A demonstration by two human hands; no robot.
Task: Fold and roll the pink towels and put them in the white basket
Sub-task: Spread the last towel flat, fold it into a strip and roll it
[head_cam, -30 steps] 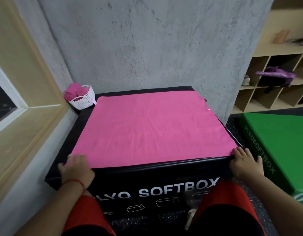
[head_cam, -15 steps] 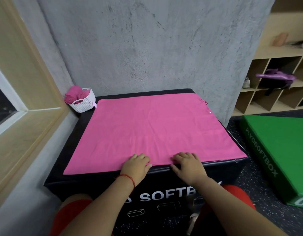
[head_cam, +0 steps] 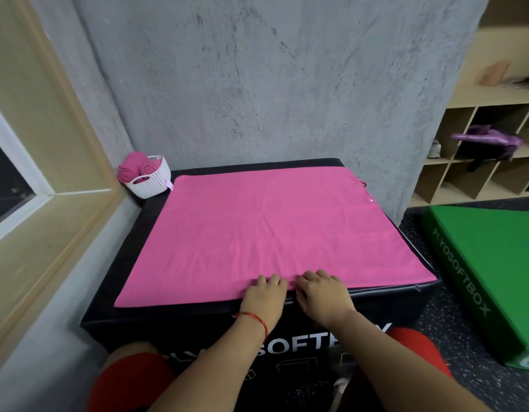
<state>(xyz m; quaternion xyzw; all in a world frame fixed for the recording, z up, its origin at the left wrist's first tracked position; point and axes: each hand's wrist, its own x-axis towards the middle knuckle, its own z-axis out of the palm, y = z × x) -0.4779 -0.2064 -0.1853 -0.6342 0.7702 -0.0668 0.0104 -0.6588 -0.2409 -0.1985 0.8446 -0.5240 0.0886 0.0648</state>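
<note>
A large pink towel point(head_cam: 275, 233) lies spread flat over the top of a black soft box point(head_cam: 197, 319). My left hand point(head_cam: 264, 295) and my right hand point(head_cam: 324, 295) sit side by side at the middle of the towel's near edge, fingers curled onto the hem, which bunches slightly between them. The white basket point(head_cam: 151, 182) stands beyond the box's far left corner, against the wall, holding two rolled pink towels point(head_cam: 132, 169).
A grey concrete wall rises right behind the box. A wooden window frame point(head_cam: 49, 185) runs along the left. A green soft box point(head_cam: 489, 263) lies on the floor to the right, with wooden cubby shelves point(head_cam: 477, 162) behind it.
Both hands slid from the towel's near corners to the middle of the near edge. They now sit closer together, with fingers curled on the hem.
</note>
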